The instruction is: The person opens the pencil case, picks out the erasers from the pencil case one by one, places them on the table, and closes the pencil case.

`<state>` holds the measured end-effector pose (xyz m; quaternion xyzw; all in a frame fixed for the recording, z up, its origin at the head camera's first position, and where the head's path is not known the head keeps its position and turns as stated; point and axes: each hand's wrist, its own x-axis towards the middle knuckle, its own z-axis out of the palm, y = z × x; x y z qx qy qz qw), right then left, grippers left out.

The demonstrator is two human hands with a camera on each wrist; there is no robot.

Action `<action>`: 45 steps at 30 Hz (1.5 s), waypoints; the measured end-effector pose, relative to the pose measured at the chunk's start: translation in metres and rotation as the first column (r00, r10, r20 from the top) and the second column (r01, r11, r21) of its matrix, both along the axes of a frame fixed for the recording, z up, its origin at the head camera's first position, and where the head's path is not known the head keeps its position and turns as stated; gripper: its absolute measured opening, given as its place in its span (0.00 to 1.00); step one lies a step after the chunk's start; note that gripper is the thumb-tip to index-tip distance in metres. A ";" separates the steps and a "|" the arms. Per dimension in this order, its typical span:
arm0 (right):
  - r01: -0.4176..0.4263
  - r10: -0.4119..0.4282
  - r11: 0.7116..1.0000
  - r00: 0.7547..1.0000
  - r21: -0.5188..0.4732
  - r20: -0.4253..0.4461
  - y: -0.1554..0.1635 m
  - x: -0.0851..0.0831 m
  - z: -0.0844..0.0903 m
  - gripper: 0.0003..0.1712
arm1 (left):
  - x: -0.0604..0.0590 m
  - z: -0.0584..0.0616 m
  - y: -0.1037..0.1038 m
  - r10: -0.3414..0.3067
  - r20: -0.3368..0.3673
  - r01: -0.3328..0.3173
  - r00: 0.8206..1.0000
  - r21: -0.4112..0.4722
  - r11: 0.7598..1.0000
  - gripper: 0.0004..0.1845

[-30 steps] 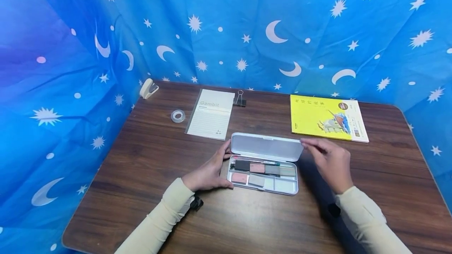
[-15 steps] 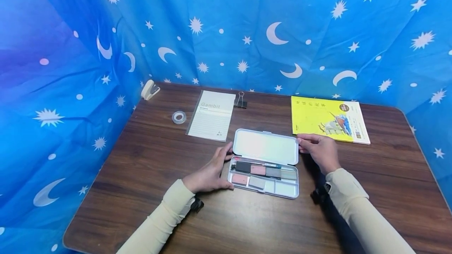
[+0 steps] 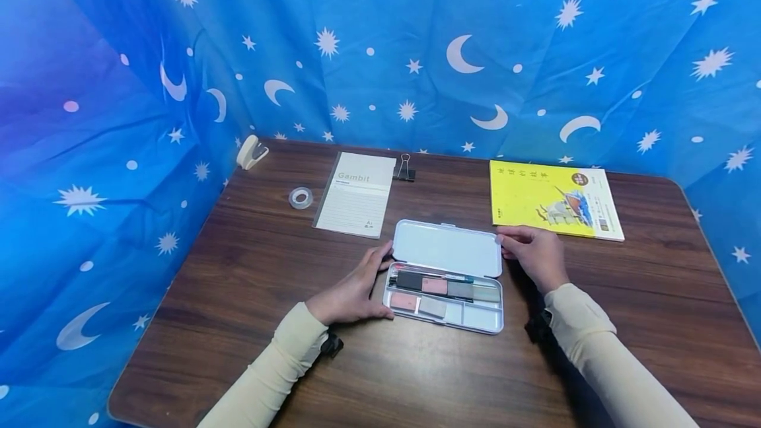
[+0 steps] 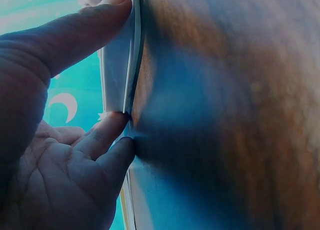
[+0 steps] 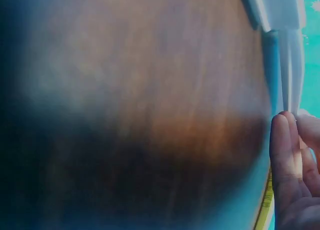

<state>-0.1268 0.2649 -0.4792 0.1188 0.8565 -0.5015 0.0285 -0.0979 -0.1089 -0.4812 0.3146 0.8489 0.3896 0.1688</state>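
A white pencil case [image 3: 483,313] lies open on the brown table [image 3: 238,283], with pink, black and grey blocks and a pen in its tray. Its lid [image 3: 447,248] is folded back, nearly flat. My left hand [image 3: 380,283] grips the case's left end, thumb at the front corner and fingers by the hinge. In the left wrist view the thumb and fingers [image 4: 107,132] press on the case's edge [image 4: 120,75]. My right hand [image 3: 507,246] pinches the lid's right edge. The right wrist view shows its fingertips [image 5: 282,155] beside the lid's rim [image 5: 289,65].
Behind the case lie a grey "Gambit" notebook [image 3: 357,193], a tape roll [image 3: 300,197], a black binder clip [image 3: 405,169] and a cream stapler [image 3: 250,150] at the far left corner. A yellow book [image 3: 553,199] lies at the back right. Blue starred cloth [image 3: 380,51] surrounds the table.
The lid has swung from upright to lying back almost flat. My right hand moved to its right edge and took hold of it. The left hand has stayed put.
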 end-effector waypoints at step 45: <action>-0.395 0.534 0.801 0.812 0.450 -0.237 -0.030 0.073 0.003 0.22 | 0.002 -0.001 0.001 0.013 0.045 -0.014 0.999 0.028 0.999 0.62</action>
